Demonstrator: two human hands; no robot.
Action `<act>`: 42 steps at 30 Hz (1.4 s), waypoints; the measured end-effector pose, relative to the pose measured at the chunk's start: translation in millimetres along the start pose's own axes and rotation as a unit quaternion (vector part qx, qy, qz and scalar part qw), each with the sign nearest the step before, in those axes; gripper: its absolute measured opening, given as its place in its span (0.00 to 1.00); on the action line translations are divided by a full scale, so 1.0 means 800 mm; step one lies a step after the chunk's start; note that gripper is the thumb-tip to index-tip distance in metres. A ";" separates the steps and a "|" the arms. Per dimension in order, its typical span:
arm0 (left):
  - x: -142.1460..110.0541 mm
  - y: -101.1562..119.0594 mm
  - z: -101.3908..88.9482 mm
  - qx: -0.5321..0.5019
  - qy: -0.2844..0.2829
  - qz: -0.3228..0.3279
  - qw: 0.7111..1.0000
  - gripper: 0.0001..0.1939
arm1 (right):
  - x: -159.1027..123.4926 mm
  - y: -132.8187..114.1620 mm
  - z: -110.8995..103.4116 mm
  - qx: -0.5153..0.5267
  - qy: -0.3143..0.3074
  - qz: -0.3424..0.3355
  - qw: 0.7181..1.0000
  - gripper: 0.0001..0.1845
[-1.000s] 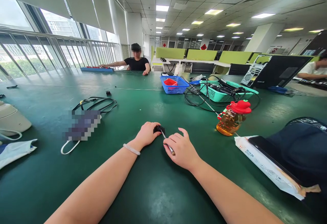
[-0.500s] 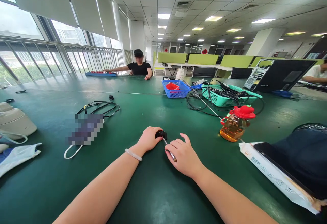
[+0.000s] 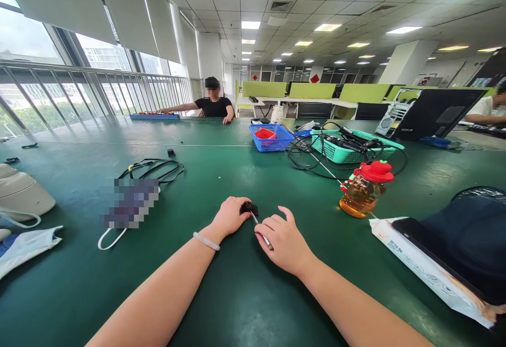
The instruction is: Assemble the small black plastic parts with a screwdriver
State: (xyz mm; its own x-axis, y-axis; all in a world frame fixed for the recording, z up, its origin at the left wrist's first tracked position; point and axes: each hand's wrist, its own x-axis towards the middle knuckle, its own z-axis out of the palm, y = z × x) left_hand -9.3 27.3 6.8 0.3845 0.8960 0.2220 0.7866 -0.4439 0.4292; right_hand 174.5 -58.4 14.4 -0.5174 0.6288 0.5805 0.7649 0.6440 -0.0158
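Near the middle of the green table, my left hand (image 3: 230, 216) is closed around a small black block-shaped part (image 3: 249, 208), pressing it against the tabletop. My left fingers cover part of the block, so its exact kind is unclear. A slim screwdriver (image 3: 254, 219) with a thin metal shaft is pinched in my right hand (image 3: 282, 242), its index finger raised. The shaft slants up and left, and its tip meets the black part. My right fingers hide the middle of the tool; its brownish end sticks out below them.
To the right stand a jar of amber liquid with a red lid (image 3: 361, 189) and a phone (image 3: 435, 252) on a white packet. Farther back are a blue basket (image 3: 272, 144) and a teal basket (image 3: 340, 153) with cables. A cable loop (image 3: 169, 175) lies left. A person (image 3: 215, 105) sits opposite.
The whole view has shifted very slightly. Both hands keep the same grip and position on the black part and the screwdriver.
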 end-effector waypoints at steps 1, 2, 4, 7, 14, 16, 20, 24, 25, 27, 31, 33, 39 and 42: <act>0.000 0.000 0.000 -0.001 0.000 -0.001 1.000 0.17 | 0.000 0.000 0.000 -0.001 0.000 0.000 1.000 0.06; 0.000 0.000 0.000 -0.002 0.000 -0.003 1.000 0.18 | 0.000 0.000 0.000 -0.002 0.000 0.000 1.000 0.06; 0.000 -0.001 0.001 -0.002 0.001 -0.004 1.000 0.18 | 0.000 0.000 0.000 -0.001 0.002 0.001 1.000 0.07; 0.000 -0.001 0.001 -0.002 0.001 -0.007 1.000 0.18 | 0.001 -0.001 -0.001 0.001 0.002 0.002 1.000 0.07; -0.001 0.002 -0.002 -0.001 -0.001 -0.007 1.000 0.18 | 0.001 0.000 -0.002 -0.002 -0.001 0.005 1.000 0.07; -0.001 0.003 -0.002 0.000 -0.001 -0.005 1.000 0.18 | 0.001 0.000 -0.003 -0.003 -0.001 0.005 1.000 0.07; 0.000 0.001 0.000 -0.001 0.003 -0.005 1.000 0.19 | 0.001 0.001 -0.003 -0.002 -0.005 0.004 1.000 0.08; 0.000 0.000 0.001 0.000 0.006 -0.002 1.000 0.19 | 0.000 0.001 -0.002 0.008 -0.007 0.008 1.000 0.08; 0.000 0.000 0.001 0.000 0.005 -0.002 1.000 0.19 | 0.000 0.001 -0.002 0.010 -0.007 0.009 1.000 0.08; 0.000 0.001 0.001 0.002 0.003 -0.001 1.000 0.18 | 0.000 0.001 -0.002 0.012 -0.007 0.010 1.000 0.08; 0.000 0.001 0.000 0.007 0.002 0.009 1.000 0.17 | 0.000 0.001 -0.004 0.010 -0.007 0.009 1.000 0.08; 0.000 0.001 0.000 0.008 0.003 0.010 1.000 0.17 | 0.001 0.000 -0.004 0.006 -0.009 0.009 1.000 0.08; 0.001 0.000 0.002 0.005 0.003 0.004 1.000 0.18 | 0.001 0.000 -0.003 -0.002 -0.022 0.011 1.000 0.08; 0.001 0.000 0.001 0.003 0.001 0.003 1.000 0.17 | 0.001 0.000 -0.003 -0.004 -0.016 0.007 1.000 0.08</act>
State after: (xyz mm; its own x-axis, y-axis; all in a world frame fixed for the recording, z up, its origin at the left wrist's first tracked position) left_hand -8.2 27.9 6.3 0.3889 0.8929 0.2269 0.7871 -0.4500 0.4219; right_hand 175.0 -59.0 16.7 -0.5181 0.6520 0.5536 0.7753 0.6313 -0.0179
